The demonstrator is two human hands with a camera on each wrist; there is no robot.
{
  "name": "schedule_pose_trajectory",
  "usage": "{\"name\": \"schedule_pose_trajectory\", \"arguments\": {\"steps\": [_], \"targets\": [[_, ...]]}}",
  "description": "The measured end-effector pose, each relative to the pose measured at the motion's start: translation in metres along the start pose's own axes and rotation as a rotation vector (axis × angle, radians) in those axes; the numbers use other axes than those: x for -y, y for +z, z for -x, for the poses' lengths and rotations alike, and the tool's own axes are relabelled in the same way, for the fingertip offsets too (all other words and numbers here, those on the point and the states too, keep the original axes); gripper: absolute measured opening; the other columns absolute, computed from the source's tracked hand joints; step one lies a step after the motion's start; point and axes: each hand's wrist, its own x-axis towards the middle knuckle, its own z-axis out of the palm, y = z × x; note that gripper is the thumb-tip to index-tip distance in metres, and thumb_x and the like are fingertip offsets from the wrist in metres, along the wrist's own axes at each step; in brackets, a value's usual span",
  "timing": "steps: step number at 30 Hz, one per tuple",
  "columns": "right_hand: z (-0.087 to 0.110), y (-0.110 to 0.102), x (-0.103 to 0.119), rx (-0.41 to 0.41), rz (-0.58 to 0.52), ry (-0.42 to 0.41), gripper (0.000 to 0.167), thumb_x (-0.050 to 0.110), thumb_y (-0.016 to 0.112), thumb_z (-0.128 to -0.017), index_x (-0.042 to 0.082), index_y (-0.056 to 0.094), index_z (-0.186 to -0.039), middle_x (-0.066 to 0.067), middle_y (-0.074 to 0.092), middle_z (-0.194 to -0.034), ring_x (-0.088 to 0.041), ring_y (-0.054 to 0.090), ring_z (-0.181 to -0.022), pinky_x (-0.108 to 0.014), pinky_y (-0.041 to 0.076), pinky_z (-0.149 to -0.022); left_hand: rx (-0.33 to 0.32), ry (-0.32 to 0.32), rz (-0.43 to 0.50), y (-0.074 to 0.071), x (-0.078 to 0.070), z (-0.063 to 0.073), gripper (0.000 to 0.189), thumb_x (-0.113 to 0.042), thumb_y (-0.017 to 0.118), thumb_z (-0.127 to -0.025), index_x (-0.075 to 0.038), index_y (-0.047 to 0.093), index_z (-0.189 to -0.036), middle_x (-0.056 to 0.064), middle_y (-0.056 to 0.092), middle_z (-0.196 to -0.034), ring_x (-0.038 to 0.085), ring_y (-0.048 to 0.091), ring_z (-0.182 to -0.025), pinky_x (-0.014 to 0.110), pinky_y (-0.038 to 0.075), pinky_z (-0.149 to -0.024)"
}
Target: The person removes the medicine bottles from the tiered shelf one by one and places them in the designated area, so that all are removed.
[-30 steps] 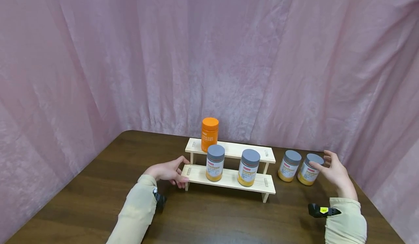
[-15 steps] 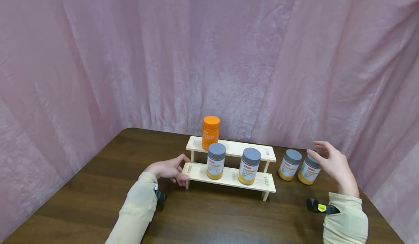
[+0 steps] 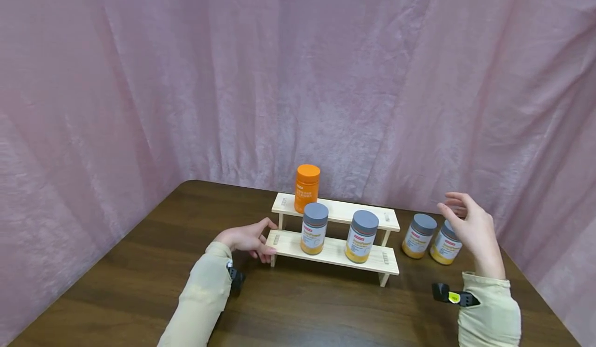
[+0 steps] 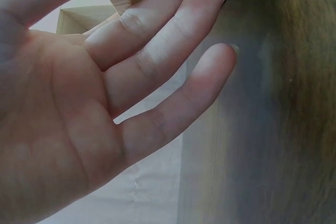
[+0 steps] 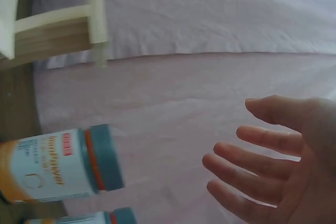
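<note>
The two-tier rack [image 3: 335, 250] stands on the tabletop just right of the head view's centre, its long axis running from a little past nine o'clock, where its end lies farther off, to between three and four. Its lower tier faces roughly six o'clock, its upper tier [image 3: 337, 208] lies toward twelve. The left hand [image 3: 247, 239] grips the rack's nine o'clock end with thumb and fingers. An orange jar [image 3: 307, 189] stands upright near the nine o'clock end of the upper tier. On the lower tier two grey-lidded jars [image 3: 314, 229] stand upright and apart, lids up, labels toward six. At the rack's three o'clock, an inner jar [image 3: 419, 236] and an outer jar [image 3: 446, 246] of the same kind stand side by side on the table, long axes vertical, labels also toward six. The right hand [image 3: 475, 233] hovers near the outer jar's lid, partly covering it in the head view, fingers spread and gently bent around nothing; the right wrist view shows it apart from both. The tabletop [image 3: 326, 316] is dark brown with wood grain. Beyond it, a pink curtain [image 3: 195, 88] hangs in folds from nine round to three o'clock. Pale sleeves [image 3: 486, 316] cover both forearms.
</note>
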Motion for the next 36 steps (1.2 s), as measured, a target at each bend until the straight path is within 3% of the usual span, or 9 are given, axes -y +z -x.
{"name": "schedule_pose_trajectory", "arguments": {"steps": [2,5,8,11,14,17,21,29,36], "targets": [[-0.001,0.004,0.001,0.009,-0.014,-0.004,0.044,0.031,0.057,-0.097,0.002,0.054,-0.129,-0.026,0.065,-0.120,-0.018,0.069,-0.093,-0.033,0.047,-0.075,0.004,0.002,0.001,0.001,-0.001,-0.001,0.060,-0.018,0.071,-0.089,-0.009,0.030,-0.132,0.013,0.073,-0.084,0.017,0.068,-0.072,0.027,0.048,-0.065],[-0.002,0.011,0.005,0.016,-0.057,0.003,0.044,0.030,0.056,-0.098,0.001,0.053,-0.130,-0.027,0.064,-0.121,-0.044,0.063,-0.107,-0.030,0.048,-0.077,0.000,-0.002,-0.002,0.003,-0.002,-0.001,0.059,-0.017,0.071,-0.089,-0.009,0.030,-0.131,0.012,0.073,-0.083,0.017,0.068,-0.071,0.028,0.048,-0.065],[-0.004,0.017,0.015,0.013,-0.099,0.016,0.044,0.031,0.056,-0.098,0.002,0.053,-0.131,-0.025,0.064,-0.123,-0.043,0.062,-0.110,-0.018,0.044,-0.076,-0.009,0.003,-0.011,0.005,-0.003,-0.002,0.058,-0.017,0.070,-0.089,-0.009,0.031,-0.130,0.012,0.073,-0.081,0.017,0.068,-0.071,0.028,0.049,-0.065],[-0.006,0.022,0.026,0.019,-0.133,0.007,0.045,0.031,0.057,-0.098,0.002,0.053,-0.132,-0.024,0.064,-0.123,-0.041,0.062,-0.111,-0.016,0.044,-0.076,-0.015,0.004,-0.007,0.007,-0.004,-0.001,0.058,-0.017,0.070,-0.089,-0.009,0.031,-0.130,0.013,0.073,-0.082,0.017,0.067,-0.070,0.028,0.048,-0.064],[-0.006,0.025,0.036,0.034,-0.144,-0.008,0.044,0.031,0.056,-0.098,0.003,0.053,-0.132,-0.024,0.064,-0.123,-0.041,0.062,-0.111,-0.023,0.046,-0.081,-0.025,-0.004,-0.002,0.009,-0.006,-0.001,0.057,-0.016,0.071,-0.089,-0.009,0.032,-0.129,0.013,0.073,-0.081,0.018,0.067,-0.069,0.028,0.048,-0.064],[-0.007,0.028,0.046,0.053,-0.170,-0.021,0.045,0.031,0.055,-0.099,0.002,0.051,-0.133,-0.025,0.063,-0.124,-0.042,0.061,-0.112,-0.037,0.049,-0.089,-0.039,-0.017,0.001,0.009,-0.008,-0.001,0.056,-0.016,0.070,-0.089,-0.010,0.032,-0.128,0.012,0.072,-0.081,0.018,0.066,-0.069,0.028,0.047,-0.064],[-0.008,0.038,0.059,0.108,-0.220,-0.036,0.047,0.030,0.054,-0.099,0.000,0.047,-0.136,-0.028,0.060,-0.127,-0.045,0.057,-0.116,-0.054,0.044,-0.096,-0.049,-0.025,-0.011,0.010,-0.009,-0.002,0.055,-0.017,0.070,-0.089,-0.010,0.032,-0.128,0.010,0.072,-0.080,0.017,0.066,-0.069,0.028,0.047,-0.064],[-0.013,0.058,0.088,0.204,-0.272,-0.049,0.048,0.028,0.055,-0.099,0.002,0.045,-0.138,-0.026,0.058,-0.130,-0.042,0.055,-0.122,-0.051,0.043,-0.103,-0.035,-0.022,-0.015,0.014,-0.012,-0.006,0.056,-0.016,0.069,-0.090,-0.010,0.030,-0.129,0.013,0.073,-0.081,0.017,0.067,-0.068,0.026,0.046,-0.061],[-0.014,0.069,0.102,0.213,-0.298,-0.114,0.045,0.022,0.058,-0.098,0.001,0.046,-0.136,-0.026,0.058,-0.129,-0.040,0.057,-0.120,-0.049,0.046,-0.101,-0.036,-0.028,-0.004,0.019,-0.020,-0.009,0.054,-0.016,0.070,-0.089,-0.011,0.032,-0.127,0.012,0.072,-0.079,0.017,0.067,-0.067,0.027,0.046,-0.062]]}}
